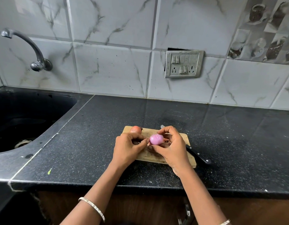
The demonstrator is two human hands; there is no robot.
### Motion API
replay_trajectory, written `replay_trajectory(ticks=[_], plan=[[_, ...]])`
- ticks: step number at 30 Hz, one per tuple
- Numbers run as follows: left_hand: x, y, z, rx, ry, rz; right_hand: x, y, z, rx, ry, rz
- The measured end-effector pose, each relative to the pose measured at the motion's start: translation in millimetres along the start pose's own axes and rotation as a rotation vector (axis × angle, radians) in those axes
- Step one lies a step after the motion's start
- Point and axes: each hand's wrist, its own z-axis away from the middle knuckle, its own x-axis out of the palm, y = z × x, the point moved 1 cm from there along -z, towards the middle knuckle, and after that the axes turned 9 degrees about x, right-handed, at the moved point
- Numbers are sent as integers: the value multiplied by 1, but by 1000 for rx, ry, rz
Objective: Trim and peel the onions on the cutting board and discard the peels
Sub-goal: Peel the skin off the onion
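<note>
Black speckled countertop (108, 120) ran below a marble-tiled wall, and your wooden cutting board (187, 140) lay on it, well to the right of the dark sink (28, 117) and its curved tap (27, 46). You held the peeled onion (156, 139), pink and glossy, just above the middle of the board, between both hands. Your right hand (172, 149) cupped it from the right, with fingers curled over its top and the thumb under its near side, so the bulb sat clamped at your fingertips rather than in the palm. Your left hand (127, 147) met it from the left, thumb and forefinger pressed together in a pinch at the onion's left end; whether they nipped a shred of skin there, I cannot tell. A second, unpeeled onion (136, 129) rested at the board's far left corner, beyond your left knuckles and clear of them. Your knife (199, 156) lay along the board's right side, black handle hanging off the edge toward you, untouched.
</note>
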Motion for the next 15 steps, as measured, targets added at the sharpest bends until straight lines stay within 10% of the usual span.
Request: replay_trajectory(ticks=[15], plan=[[5, 11, 0, -77, -111, -249, 1, -6, 4, 13, -17, 36]])
